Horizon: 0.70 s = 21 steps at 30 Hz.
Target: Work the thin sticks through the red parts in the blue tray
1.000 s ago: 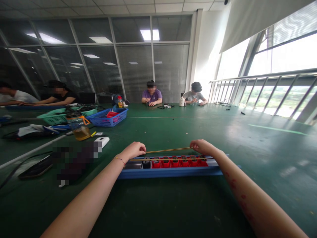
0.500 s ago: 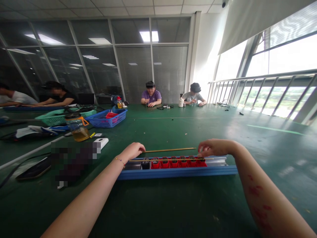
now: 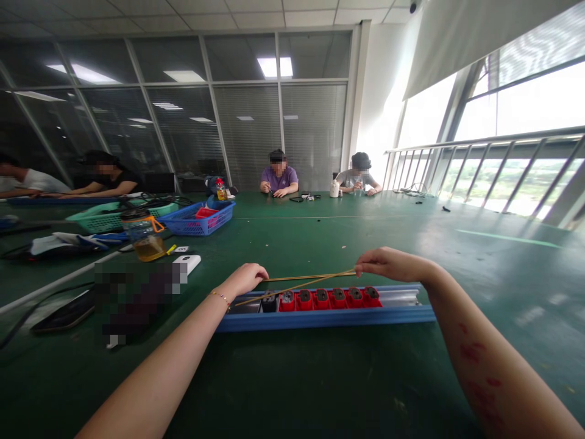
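Note:
A long blue channel tray (image 3: 320, 317) lies across the green table in front of me. Inside it sits a row of several red socket modules (image 3: 329, 298), with a black one at their left end. Two thin brass rods (image 3: 304, 281) meet at their right ends, where my right hand (image 3: 384, 263) pinches them above the tray's far edge. One rod slants down to the tray's left part. My left hand (image 3: 247, 278) rests in a loose fist at the left end of the other rod, touching it.
A blue basket (image 3: 197, 219) and a green basket (image 3: 109, 214) stand at the left, with a glass jar of amber liquid (image 3: 142, 235), a white box (image 3: 186, 263) and a dark phone (image 3: 68, 311). Several people sit at the table's far side and left.
My right hand moved onto the rod lying over the red modules and lifted its right end up to the other rod. The left hand stayed put.

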{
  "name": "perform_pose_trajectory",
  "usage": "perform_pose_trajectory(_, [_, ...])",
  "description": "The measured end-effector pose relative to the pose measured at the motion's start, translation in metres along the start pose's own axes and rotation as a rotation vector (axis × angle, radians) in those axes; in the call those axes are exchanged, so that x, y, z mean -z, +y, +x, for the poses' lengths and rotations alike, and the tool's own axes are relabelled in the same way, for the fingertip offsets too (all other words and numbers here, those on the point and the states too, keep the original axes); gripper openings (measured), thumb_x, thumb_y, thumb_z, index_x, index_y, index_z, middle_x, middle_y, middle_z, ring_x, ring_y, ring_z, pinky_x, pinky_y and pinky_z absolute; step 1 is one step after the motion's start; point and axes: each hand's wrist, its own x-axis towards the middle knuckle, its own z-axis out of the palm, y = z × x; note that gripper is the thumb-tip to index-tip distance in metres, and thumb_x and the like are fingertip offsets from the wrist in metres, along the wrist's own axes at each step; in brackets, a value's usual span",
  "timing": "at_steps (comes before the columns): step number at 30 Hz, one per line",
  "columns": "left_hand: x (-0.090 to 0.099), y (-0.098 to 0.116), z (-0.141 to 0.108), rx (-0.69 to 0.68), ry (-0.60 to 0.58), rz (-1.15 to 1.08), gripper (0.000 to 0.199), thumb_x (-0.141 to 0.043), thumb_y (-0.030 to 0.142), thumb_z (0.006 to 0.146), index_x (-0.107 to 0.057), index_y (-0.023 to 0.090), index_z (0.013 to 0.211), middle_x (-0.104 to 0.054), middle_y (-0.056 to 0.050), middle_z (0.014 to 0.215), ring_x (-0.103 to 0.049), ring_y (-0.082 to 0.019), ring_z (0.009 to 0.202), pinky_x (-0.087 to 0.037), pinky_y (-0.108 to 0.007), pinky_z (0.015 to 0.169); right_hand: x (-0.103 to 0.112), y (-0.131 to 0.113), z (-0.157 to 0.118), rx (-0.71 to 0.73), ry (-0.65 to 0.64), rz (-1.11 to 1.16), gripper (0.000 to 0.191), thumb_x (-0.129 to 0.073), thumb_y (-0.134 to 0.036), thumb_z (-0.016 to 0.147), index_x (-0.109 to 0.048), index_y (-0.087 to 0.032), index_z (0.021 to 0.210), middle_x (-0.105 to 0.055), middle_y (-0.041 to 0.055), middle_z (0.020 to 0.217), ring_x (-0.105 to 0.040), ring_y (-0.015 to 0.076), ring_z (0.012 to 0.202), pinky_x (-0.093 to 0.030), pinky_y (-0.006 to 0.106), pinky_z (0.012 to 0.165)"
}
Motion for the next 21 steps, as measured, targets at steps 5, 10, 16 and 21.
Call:
perform_pose_trajectory(5, [0.003, 0.003, -0.001, -0.005, -0.016, -0.044, 0.027, -0.041, 0.023, 0.075, -0.066, 0.023, 0.086, -0.066, 0.000, 0.092, -0.059, -0.014, 0.085, -0.043, -0.019, 0.073, 0.009, 0.009, -0.006, -0.011, 0.141, 0.001, 0.046, -0.038, -0.055, 0.079, -0.065, -0.018, 0.090, -0.060, 0.0046, 0.086, -0.052, 0.0171, 0.075, -0.039, 0.028, 0.067])
perform_pose_trajectory(10, [0.001, 0.003, 0.000, 0.064, 0.002, -0.061, 0.030, -0.041, 0.022, 0.076, -0.061, 0.022, 0.097, -0.065, -0.001, 0.095, -0.059, -0.014, 0.085, -0.043, -0.020, 0.072, 0.004, 0.047, -0.007, -0.167, 0.111, -0.035, 0.045, -0.040, -0.055, 0.077, -0.066, -0.020, 0.087, -0.063, 0.0039, 0.085, -0.054, 0.0182, 0.076, -0.040, 0.026, 0.067])
perform_pose_trajectory(16, [0.002, 0.006, 0.000, 0.039, -0.002, -0.034, 0.032, -0.044, 0.042, 0.077, -0.062, 0.021, 0.092, -0.066, -0.002, 0.086, -0.060, -0.015, 0.077, -0.042, -0.021, 0.066, -0.034, 0.074, 0.029, -0.207, 0.099, -0.134, 0.035, -0.047, -0.047, 0.075, -0.066, -0.019, 0.083, -0.066, 0.0028, 0.077, -0.057, 0.0173, 0.069, -0.041, 0.024, 0.060])
perform_pose_trajectory(21, [0.001, 0.004, 0.001, -0.003, -0.022, -0.006, 0.025, -0.053, 0.041, 0.071, -0.063, 0.022, 0.085, -0.066, -0.001, 0.084, -0.059, -0.014, 0.076, -0.042, -0.020, 0.064, -0.057, 0.078, 0.050, -0.214, 0.157, -0.230, 0.023, -0.049, -0.028, 0.075, -0.064, -0.020, 0.090, -0.066, 0.0031, 0.081, -0.059, 0.0167, 0.073, -0.043, 0.023, 0.065])
